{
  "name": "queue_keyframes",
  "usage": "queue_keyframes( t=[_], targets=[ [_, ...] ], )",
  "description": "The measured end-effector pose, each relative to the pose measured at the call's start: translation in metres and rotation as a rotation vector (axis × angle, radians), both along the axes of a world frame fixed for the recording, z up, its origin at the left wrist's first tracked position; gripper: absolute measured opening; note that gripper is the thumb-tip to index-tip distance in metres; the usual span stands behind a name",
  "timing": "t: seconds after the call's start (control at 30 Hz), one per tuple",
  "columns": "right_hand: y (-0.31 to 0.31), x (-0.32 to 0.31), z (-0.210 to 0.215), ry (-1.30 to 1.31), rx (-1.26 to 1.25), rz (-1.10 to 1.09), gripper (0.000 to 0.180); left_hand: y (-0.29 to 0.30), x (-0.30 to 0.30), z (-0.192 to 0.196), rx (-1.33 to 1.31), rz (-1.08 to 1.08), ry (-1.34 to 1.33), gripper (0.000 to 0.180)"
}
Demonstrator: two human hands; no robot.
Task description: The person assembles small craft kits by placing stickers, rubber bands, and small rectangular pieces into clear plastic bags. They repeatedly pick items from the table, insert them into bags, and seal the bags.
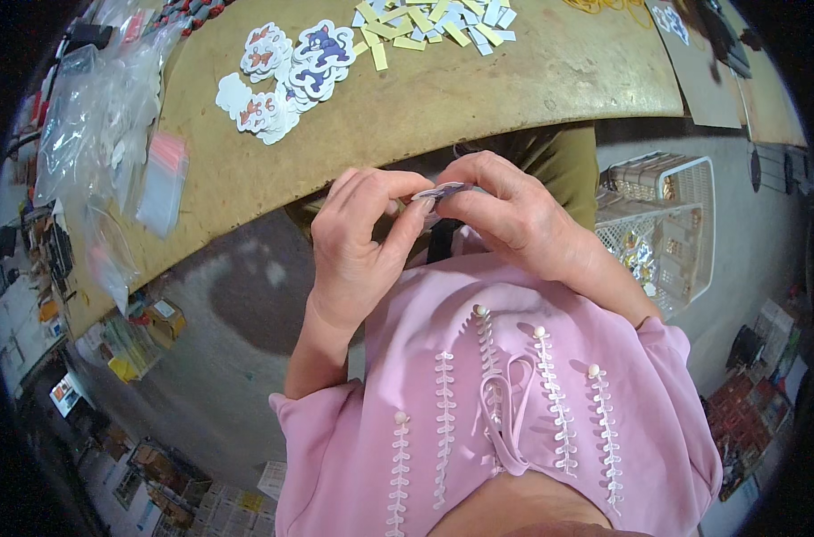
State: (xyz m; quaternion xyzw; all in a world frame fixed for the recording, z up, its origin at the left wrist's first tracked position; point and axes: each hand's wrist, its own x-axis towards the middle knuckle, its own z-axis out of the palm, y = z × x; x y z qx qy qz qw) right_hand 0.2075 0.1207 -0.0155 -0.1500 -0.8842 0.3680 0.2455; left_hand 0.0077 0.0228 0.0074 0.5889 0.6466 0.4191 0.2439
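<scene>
Just off the table's front edge, my left hand [360, 234] and my right hand [519, 215] pinch a small die-cut piece [442, 191] between thumbs and fingertips. It is seen nearly edge-on, dark purple with a pale rim; its print is mostly hidden. Beyond my left hand, on the table [532, 85], lie loose stacks of white-bordered cat-shaped cutouts. Some are purple cat cutouts [324, 52]; others are white cat cutouts [266, 49] with orange bows. To their right spreads a heap of yellow and pale blue paper strips [434, 22].
Clear plastic bags [98, 116] and small pink-topped zip bags [164, 183] cover the table's left end. A white plastic basket [662, 224] with shiny contents stands on the floor at right. Yellow rubber bands [613, 11] lie at the far right, near a grey board [693, 76].
</scene>
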Motion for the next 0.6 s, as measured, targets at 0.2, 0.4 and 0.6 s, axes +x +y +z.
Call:
queue_keyframes(
  t=[0.2,0.4,0.6],
  targets=[
    [-0.004,0.000,0.002,-0.064,-0.185,0.118,0.033,-0.006,-0.016,-0.001,-0.034,-0.163,0.106,0.012],
    [-0.010,-0.003,-0.007,-0.071,-0.090,0.121,0.036,-0.004,-0.023,0.002,-0.265,-0.255,0.158,0.010],
    [-0.003,0.000,-0.009,-0.040,0.063,0.068,0.034,-0.005,-0.029,-0.012,-0.261,-0.305,-0.047,0.019]
  ],
)
